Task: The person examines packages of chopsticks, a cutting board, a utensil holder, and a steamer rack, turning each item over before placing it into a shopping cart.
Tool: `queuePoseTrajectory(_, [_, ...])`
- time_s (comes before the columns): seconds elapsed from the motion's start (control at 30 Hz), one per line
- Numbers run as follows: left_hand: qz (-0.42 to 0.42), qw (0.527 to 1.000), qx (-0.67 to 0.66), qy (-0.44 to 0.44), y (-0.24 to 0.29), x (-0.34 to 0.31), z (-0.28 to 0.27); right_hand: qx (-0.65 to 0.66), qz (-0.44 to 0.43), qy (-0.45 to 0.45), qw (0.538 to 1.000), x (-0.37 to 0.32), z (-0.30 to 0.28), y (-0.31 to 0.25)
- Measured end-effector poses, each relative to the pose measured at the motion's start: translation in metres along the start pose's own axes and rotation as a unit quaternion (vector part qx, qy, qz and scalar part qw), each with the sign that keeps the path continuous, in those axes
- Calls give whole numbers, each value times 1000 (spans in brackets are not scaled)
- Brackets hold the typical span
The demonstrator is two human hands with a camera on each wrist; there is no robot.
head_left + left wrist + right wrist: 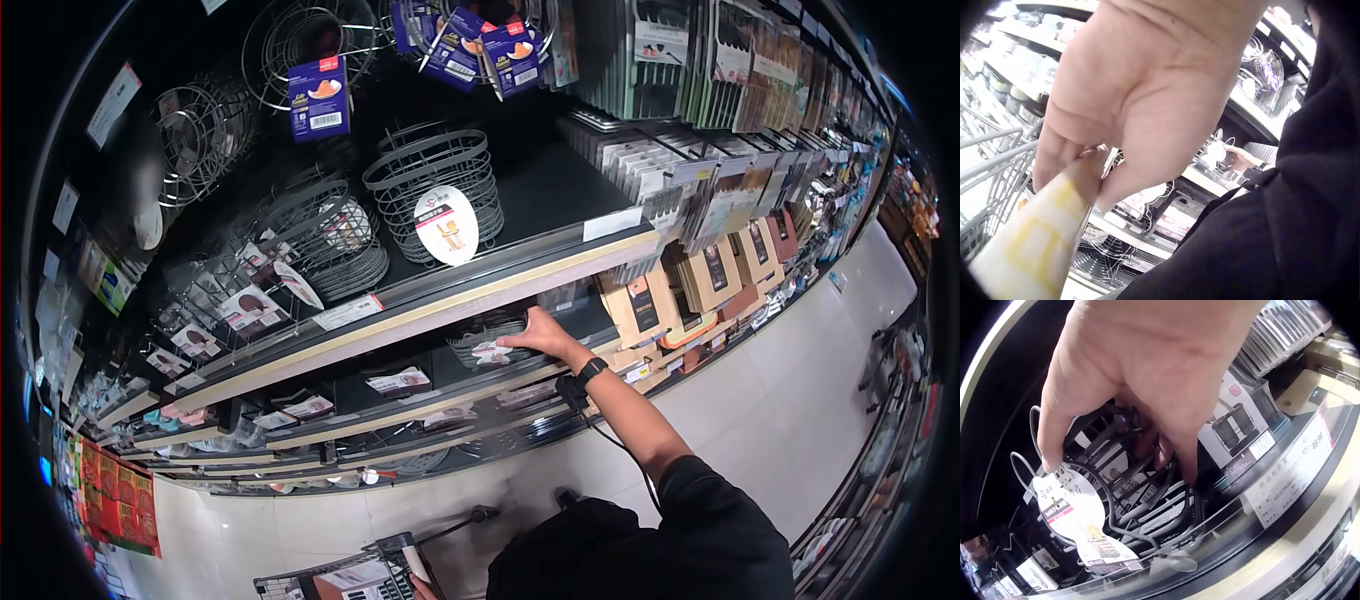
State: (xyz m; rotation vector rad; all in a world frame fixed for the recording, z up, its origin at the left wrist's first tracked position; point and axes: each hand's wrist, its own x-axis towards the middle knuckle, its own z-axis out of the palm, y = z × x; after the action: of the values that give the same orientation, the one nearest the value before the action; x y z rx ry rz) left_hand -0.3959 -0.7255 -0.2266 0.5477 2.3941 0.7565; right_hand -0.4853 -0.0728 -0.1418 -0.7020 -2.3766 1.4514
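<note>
In the head view my right hand (548,335) reaches into a lower shelf and grips a dark wire rack (470,347). The right wrist view shows the thumb at the top of a white rabbit-shaped tag (1072,503) and the other fingers curled in among the black wires (1110,481); part of the rack is hidden behind them. Low in the head view, only a bit of my left hand (422,588) shows at the shopping cart's handle (410,550). From the left wrist, its fingers are wrapped around that white handle with yellow lettering (1035,250).
Boxed goods (1238,434) stand just right of the rack. A clear shelf lip with a price label (1291,469) runs in front. Above, the upper shelf edge (440,300) carries wire baskets (435,190). The cart's wire basket (290,588) stands behind on the tiled floor.
</note>
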Motion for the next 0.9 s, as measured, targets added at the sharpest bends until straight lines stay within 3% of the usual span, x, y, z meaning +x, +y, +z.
queuePoseTrajectory(0.07, [-3,999,48,2,6,2,-4,-64,-68,83,992,-22,2,-18])
queuePoseTrajectory(0.13, [30,984,177,18,30,-1,-14,-58,-115,87,988,-42,2,-34])
queuePoseTrajectory(0.2, [15,981,193,-8,46,-4,-25,-35,-226,98,969,-58,5,-42])
queuePoseTrajectory(0.23, [1,977,209,-33,51,-4,-29,-34,-224,97,969,-65,6,-45])
queuePoseTrajectory(0.3, [-4,984,171,-40,50,-1,-36,-99,-302,101,943,-80,5,-52])
queuePoseTrajectory(0.33, [-8,990,132,-44,53,0,-41,-107,-301,93,943,-86,8,-51])
queuePoseTrajectory(0.43, [18,981,176,-81,73,5,-60,-111,-333,71,934,-95,9,-48])
queuePoseTrajectory(0.47, [7,981,188,-50,79,5,-60,-99,-345,69,931,-96,10,-46])
queuePoseTrajectory(0.5, [5,981,188,-52,53,9,-53,-99,-343,68,932,-99,10,-46])
queuePoseTrajectory(0.57, [27,942,314,-116,-24,31,-39,-89,-338,58,935,-104,7,-51])
queuePoseTrajectory(0.6, [49,939,308,-146,-30,37,-42,-90,-337,57,936,-107,6,-54])
queuePoseTrajectory(0.7, [0,957,270,-105,-3,40,-48,-22,-332,44,942,-111,5,-60])
queuePoseTrajectory(0.73, [3,969,241,-55,90,24,-68,-13,-341,53,938,-110,4,-60])
queuePoseTrajectory(0.9, [20,960,253,-117,86,36,-73,8,-326,44,944,-119,0,-61])
